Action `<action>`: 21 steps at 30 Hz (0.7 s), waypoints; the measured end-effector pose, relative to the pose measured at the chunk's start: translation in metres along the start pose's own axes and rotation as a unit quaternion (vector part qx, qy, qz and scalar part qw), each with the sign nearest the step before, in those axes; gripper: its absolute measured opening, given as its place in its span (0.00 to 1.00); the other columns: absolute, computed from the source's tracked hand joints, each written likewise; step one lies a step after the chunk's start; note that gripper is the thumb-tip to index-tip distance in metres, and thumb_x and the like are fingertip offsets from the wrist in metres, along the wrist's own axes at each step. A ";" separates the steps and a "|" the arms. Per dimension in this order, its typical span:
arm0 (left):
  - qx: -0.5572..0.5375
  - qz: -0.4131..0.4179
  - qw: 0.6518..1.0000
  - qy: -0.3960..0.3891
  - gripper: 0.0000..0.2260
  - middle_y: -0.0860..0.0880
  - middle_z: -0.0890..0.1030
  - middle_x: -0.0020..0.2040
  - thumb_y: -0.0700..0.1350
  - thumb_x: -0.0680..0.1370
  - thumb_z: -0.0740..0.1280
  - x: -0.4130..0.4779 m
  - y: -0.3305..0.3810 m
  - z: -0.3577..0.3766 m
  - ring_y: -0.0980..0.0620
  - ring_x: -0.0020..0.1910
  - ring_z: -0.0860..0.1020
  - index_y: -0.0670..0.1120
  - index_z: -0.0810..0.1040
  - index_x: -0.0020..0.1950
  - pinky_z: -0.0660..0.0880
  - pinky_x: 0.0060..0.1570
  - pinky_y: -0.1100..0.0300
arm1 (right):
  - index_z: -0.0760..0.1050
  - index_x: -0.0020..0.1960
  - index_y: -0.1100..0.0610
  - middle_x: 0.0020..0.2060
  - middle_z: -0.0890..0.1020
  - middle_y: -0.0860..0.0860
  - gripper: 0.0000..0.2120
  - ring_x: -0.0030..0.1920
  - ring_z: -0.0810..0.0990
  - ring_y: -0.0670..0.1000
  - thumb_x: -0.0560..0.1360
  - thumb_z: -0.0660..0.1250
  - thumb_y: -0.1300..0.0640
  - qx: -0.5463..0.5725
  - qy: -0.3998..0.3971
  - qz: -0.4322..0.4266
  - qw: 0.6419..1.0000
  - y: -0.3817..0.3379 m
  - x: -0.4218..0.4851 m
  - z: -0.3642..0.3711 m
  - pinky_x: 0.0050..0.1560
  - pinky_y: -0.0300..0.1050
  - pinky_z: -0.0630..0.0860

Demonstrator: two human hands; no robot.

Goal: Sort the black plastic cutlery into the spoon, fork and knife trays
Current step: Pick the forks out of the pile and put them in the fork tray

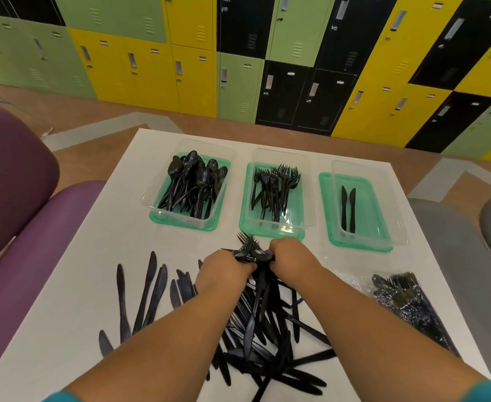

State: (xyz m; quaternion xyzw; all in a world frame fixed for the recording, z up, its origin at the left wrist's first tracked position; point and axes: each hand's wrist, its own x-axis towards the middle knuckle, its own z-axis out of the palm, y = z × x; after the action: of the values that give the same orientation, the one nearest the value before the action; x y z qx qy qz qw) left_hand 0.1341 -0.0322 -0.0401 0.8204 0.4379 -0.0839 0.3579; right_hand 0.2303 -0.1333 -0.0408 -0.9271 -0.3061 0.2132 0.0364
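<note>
Three clear trays on green lids stand in a row across the far side of the white table: a spoon tray [154,195] piled high, a fork tray [308,198] with several forks, and a knife tray [383,216] holding two knives. A heap of black cutlery [267,338], mostly knives, lies on the near half. Loose knives [148,294] are spread to its left. My left hand [224,274] and my right hand [290,256] meet just in front of the fork tray, both shut on a bunch of forks [248,246] with tines pointing away from me.
A clear plastic bag of more cutlery [406,300] lies at the table's right side. Purple seats [21,227] stand left of the table and a grey seat [470,256] to the right. Coloured lockers line the far wall.
</note>
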 end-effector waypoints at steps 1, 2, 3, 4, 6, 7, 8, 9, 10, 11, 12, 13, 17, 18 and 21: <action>-0.020 -0.006 1.000 -0.006 0.13 0.51 0.75 0.34 0.56 0.70 0.71 0.000 0.000 0.001 0.50 0.37 0.74 0.47 0.80 0.43 0.70 0.37 0.61 | 0.76 0.58 0.61 0.53 0.79 0.58 0.12 0.54 0.78 0.57 0.75 0.64 0.61 0.018 0.001 0.005 1.000 0.001 -0.003 0.001 0.50 0.44 0.72; -0.042 -0.015 0.999 -0.013 0.12 0.50 0.75 0.35 0.55 0.70 0.71 0.001 0.000 0.002 0.49 0.37 0.75 0.46 0.81 0.44 0.70 0.37 0.61 | 0.76 0.58 0.61 0.53 0.79 0.58 0.12 0.54 0.78 0.57 0.75 0.64 0.61 0.035 0.002 0.007 0.999 0.002 -0.005 0.001 0.49 0.43 0.71; -0.064 -0.027 0.997 -0.021 0.12 0.49 0.76 0.35 0.54 0.70 0.72 0.001 0.000 0.002 0.49 0.37 0.75 0.45 0.81 0.43 0.70 0.36 0.61 | 0.76 0.58 0.60 0.54 0.79 0.58 0.13 0.54 0.78 0.57 0.75 0.64 0.61 0.051 0.003 0.007 0.999 0.002 -0.008 0.002 0.49 0.43 0.71; -0.083 -0.040 0.995 -0.026 0.13 0.49 0.77 0.34 0.54 0.70 0.72 0.002 -0.001 0.003 0.49 0.37 0.76 0.44 0.80 0.41 0.71 0.36 0.61 | 0.75 0.60 0.60 0.55 0.79 0.57 0.14 0.55 0.78 0.57 0.75 0.64 0.61 0.065 0.003 0.007 0.998 0.003 -0.011 0.003 0.50 0.42 0.71; -0.126 -0.073 0.989 -0.030 0.15 0.48 0.79 0.34 0.55 0.69 0.74 0.002 -0.001 0.005 0.48 0.36 0.78 0.42 0.79 0.38 0.73 0.35 0.60 | 0.73 0.64 0.57 0.56 0.79 0.57 0.18 0.56 0.77 0.57 0.75 0.64 0.61 0.086 -0.002 0.005 0.996 0.003 -0.016 0.004 0.54 0.42 0.73; -0.151 -0.090 0.984 -0.030 0.16 0.46 0.81 0.35 0.55 0.68 0.74 0.001 0.000 0.006 0.47 0.37 0.80 0.41 0.80 0.37 0.75 0.36 0.58 | 0.73 0.66 0.56 0.56 0.79 0.57 0.19 0.56 0.77 0.56 0.75 0.64 0.61 0.097 -0.007 0.004 0.995 0.003 -0.018 0.004 0.56 0.44 0.74; -0.172 -0.101 0.979 -0.029 0.16 0.45 0.82 0.35 0.54 0.68 0.75 0.001 0.000 0.007 0.46 0.37 0.81 0.41 0.80 0.35 0.76 0.38 0.56 | 0.72 0.67 0.56 0.57 0.79 0.57 0.20 0.57 0.77 0.56 0.75 0.63 0.61 0.107 -0.011 0.003 0.994 0.003 -0.020 0.004 0.57 0.44 0.75; -0.193 -0.111 0.974 -0.031 0.16 0.45 0.82 0.33 0.53 0.68 0.75 0.000 0.001 0.009 0.45 0.36 0.81 0.41 0.79 0.32 0.77 0.40 0.54 | 0.72 0.67 0.55 0.57 0.79 0.57 0.20 0.56 0.78 0.57 0.75 0.63 0.61 0.116 -0.012 0.003 0.993 0.002 -0.022 0.004 0.57 0.44 0.75; -0.218 -0.119 0.968 -0.032 0.16 0.45 0.81 0.31 0.51 0.67 0.76 0.000 0.001 0.011 0.44 0.35 0.81 0.41 0.78 0.29 0.78 0.41 0.53 | 0.72 0.67 0.55 0.56 0.79 0.57 0.20 0.56 0.78 0.56 0.75 0.63 0.61 0.124 -0.009 0.005 0.992 0.002 -0.024 0.004 0.56 0.44 0.75; -0.252 -0.127 0.959 -0.036 0.15 0.44 0.81 0.31 0.50 0.66 0.76 -0.001 0.000 0.012 0.43 0.35 0.81 0.41 0.78 0.28 0.79 0.43 0.51 | 0.72 0.67 0.55 0.56 0.79 0.57 0.19 0.55 0.78 0.56 0.76 0.63 0.61 0.130 -0.002 0.008 0.991 0.001 -0.027 0.003 0.54 0.43 0.75; -0.288 -0.133 0.948 -0.042 0.14 0.42 0.83 0.33 0.48 0.65 0.77 -0.002 -0.001 0.012 0.42 0.37 0.82 0.40 0.78 0.29 0.80 0.44 0.48 | 0.72 0.66 0.56 0.55 0.79 0.57 0.18 0.52 0.78 0.55 0.76 0.62 0.61 0.135 0.009 0.010 0.991 0.001 -0.029 0.003 0.51 0.41 0.74; -0.320 -0.137 0.937 -0.042 0.13 0.39 0.83 0.35 0.47 0.64 0.77 -0.004 -0.002 0.011 0.41 0.38 0.83 0.38 0.80 0.31 0.81 0.45 0.45 | 0.73 0.65 0.57 0.53 0.79 0.56 0.17 0.49 0.77 0.54 0.76 0.62 0.61 0.137 0.022 0.013 0.990 0.002 -0.032 0.001 0.47 0.40 0.71; -0.389 -0.088 0.917 -0.019 0.10 0.39 0.82 0.38 0.46 0.69 0.74 -0.014 -0.007 -0.001 0.44 0.35 0.82 0.40 0.80 0.37 0.80 0.46 0.44 | 0.74 0.55 0.59 0.43 0.74 0.52 0.09 0.41 0.72 0.51 0.76 0.61 0.60 0.146 0.056 0.034 0.987 0.013 -0.041 -0.006 0.41 0.41 0.67; -0.399 -0.074 0.914 -0.013 0.09 0.41 0.81 0.37 0.47 0.72 0.72 -0.018 -0.008 -0.005 0.48 0.31 0.81 0.42 0.80 0.38 0.80 0.42 0.49 | 0.74 0.55 0.59 0.43 0.74 0.52 0.09 0.41 0.72 0.51 0.76 0.61 0.60 0.150 0.058 0.040 0.986 0.016 -0.042 -0.007 0.42 0.41 0.67; -0.413 -0.025 0.910 -0.003 0.06 0.46 0.80 0.40 0.47 0.78 0.67 -0.027 -0.011 -0.017 0.59 0.23 0.79 0.46 0.78 0.44 0.74 0.30 0.65 | 0.74 0.53 0.58 0.44 0.76 0.54 0.07 0.42 0.74 0.52 0.77 0.60 0.59 0.162 0.066 0.041 0.984 0.021 -0.046 -0.013 0.41 0.43 0.69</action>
State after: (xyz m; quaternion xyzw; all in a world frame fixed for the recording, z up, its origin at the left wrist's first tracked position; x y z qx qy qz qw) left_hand 0.1066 -0.0347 -0.0212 0.5878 0.4527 0.0936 0.6639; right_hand 0.2140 -0.1766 -0.0160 -0.9326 -0.2262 0.1998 0.1979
